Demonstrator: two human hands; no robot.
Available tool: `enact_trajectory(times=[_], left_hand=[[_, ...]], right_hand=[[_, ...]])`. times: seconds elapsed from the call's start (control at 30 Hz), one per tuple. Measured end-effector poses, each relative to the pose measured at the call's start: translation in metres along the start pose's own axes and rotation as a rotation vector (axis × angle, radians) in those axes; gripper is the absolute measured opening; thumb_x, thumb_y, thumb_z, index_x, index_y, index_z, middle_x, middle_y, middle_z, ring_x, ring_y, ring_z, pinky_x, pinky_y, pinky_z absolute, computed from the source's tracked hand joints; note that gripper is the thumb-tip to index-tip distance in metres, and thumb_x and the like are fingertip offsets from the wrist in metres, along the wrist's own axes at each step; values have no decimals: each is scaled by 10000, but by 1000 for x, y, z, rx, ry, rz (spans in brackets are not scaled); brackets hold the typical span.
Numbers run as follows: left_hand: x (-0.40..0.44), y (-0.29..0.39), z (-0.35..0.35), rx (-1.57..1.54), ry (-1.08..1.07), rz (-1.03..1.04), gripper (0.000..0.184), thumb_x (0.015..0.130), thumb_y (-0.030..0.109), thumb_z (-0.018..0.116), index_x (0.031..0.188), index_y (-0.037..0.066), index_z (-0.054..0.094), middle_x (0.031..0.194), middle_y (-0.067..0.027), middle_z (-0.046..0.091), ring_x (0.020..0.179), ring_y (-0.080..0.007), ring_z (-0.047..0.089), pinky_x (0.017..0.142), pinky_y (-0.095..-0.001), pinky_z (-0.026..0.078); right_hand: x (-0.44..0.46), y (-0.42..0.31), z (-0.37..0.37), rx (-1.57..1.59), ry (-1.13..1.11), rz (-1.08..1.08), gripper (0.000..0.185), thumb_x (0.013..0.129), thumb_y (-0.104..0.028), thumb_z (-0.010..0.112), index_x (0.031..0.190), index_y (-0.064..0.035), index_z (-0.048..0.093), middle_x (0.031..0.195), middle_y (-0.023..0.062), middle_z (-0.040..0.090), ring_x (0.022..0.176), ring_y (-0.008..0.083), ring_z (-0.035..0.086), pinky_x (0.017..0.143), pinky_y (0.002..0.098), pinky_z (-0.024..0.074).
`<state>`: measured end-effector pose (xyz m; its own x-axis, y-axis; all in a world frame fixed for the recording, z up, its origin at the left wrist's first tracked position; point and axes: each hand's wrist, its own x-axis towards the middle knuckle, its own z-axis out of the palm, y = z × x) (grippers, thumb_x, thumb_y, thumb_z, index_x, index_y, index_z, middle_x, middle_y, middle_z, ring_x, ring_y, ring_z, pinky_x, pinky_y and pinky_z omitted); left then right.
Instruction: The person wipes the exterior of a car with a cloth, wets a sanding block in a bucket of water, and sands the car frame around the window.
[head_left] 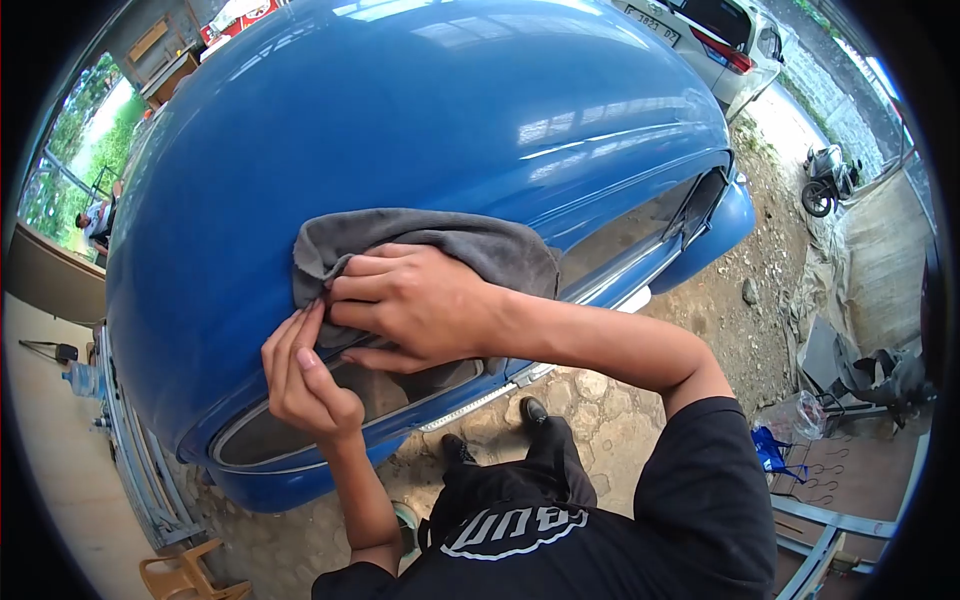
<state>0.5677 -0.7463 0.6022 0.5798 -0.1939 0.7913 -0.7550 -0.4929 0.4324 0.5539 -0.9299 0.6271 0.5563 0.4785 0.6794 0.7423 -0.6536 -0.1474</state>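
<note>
A dark grey cloth (450,230) lies bunched on the curved blue roof of a car (300,110), just above its side windows. My right hand (415,300) rests over the cloth, with its fingers bent and closed on the fabric near the left edge. Close beside it, my left hand (312,380) is raised with its fingers pressed together. Its fingertips meet those of my right hand at the cloth's edge; anything between them is hidden. Below the hands, the cloth hangs partly over a side window (270,430).
A white car (700,45) is parked behind the blue one, and a motorbike (828,180) stands at the right. Stone paving (590,420) lies underfoot. Metal frames (150,450) and a wooden chair (190,575) are at left. Far left, a person (97,220) is visible.
</note>
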Motion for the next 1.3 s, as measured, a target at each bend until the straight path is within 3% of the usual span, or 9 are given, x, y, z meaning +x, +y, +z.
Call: enact_trajectory(times=[0.2, 0.4, 0.43, 0.63, 0.87, 1.0, 1.1, 1.17, 1.3], left_hand=[[17, 66, 67, 45, -203, 72, 462, 963, 157, 326, 1047, -54, 728, 1006, -155, 754, 952, -306, 703, 1050, -473, 426], [30, 119, 132, 8, -219, 106, 377, 936, 172, 425, 1110, -7, 708, 935, -121, 758, 823, -272, 687, 1017, -448, 450], [31, 131, 144, -1, -220, 111, 363, 934, 166, 442, 1108, -1, 714, 928, -120, 758, 834, -268, 689, 1013, -441, 453], [36, 178, 208, -62, -266, 172, 326, 939, 168, 505, 1160, 24, 697, 954, -117, 752, 876, -281, 693, 1032, -462, 451], [31, 215, 249, -231, -410, 236, 452, 995, 252, 519, 1397, 46, 527, 1252, -178, 668, 1205, -321, 621, 1209, -564, 189], [15, 199, 223, -141, -421, 268, 443, 990, 212, 515, 1406, 61, 524, 1345, -162, 619, 1298, -326, 558, 1210, -578, 174], [10, 176, 214, -31, -414, 313, 365, 974, 209, 531, 1293, 46, 602, 1377, -165, 585, 1308, -325, 543, 1198, -567, 230], [8, 177, 212, -154, -340, 223, 308, 967, 193, 529, 1212, 32, 624, 1338, -171, 602, 1292, -331, 555, 1176, -558, 278], [3, 164, 209, -241, -279, 178, 217, 944, 142, 517, 1058, 17, 654, 1191, -170, 672, 1229, -346, 602, 1099, -514, 390]], right_hand=[[-69, 49, -60, -148, 121, 30, 271, 821, -360, 759, 846, -100, 687, 873, 3, 615, 815, 175, 585, 703, 312, 476], [-128, 87, -106, -163, 211, 63, 297, 846, -389, 723, 818, -97, 675, 823, 4, 572, 797, 179, 558, 690, 316, 469], [-138, 95, -115, -161, 242, 53, 277, 757, -344, 805, 844, -101, 704, 835, -2, 615, 752, 181, 574, 651, 317, 467], [-191, 133, -164, -231, 280, 77, 316, 708, -372, 832, 838, -108, 717, 801, -6, 618, 732, 188, 567, 641, 326, 450], [-245, 167, -209, -404, 394, 236, 269, 659, -273, 869, 781, -102, 702, 760, 26, 599, 704, 222, 552, 636, 348, 455], [-253, 166, -216, -486, 671, 678, 217, 757, -208, 835, 787, -34, 708, 742, 88, 626, 710, 268, 563, 662, 372, 467], [-219, 134, -189, -410, 616, 608, 208, 854, -185, 776, 1007, -47, 760, 1022, 112, 730, 949, 288, 646, 864, 373, 499], [-188, 108, -167, -260, 377, 428, 302, 887, -169, 735, 1169, -60, 719, 1224, 120, 682, 1121, 324, 622, 976, 407, 491], [-175, 96, -159, -256, 216, 520, 385, 963, -236, 636, 1316, -82, 641, 1403, 116, 591, 1305, 324, 542, 1112, 461, 413]])
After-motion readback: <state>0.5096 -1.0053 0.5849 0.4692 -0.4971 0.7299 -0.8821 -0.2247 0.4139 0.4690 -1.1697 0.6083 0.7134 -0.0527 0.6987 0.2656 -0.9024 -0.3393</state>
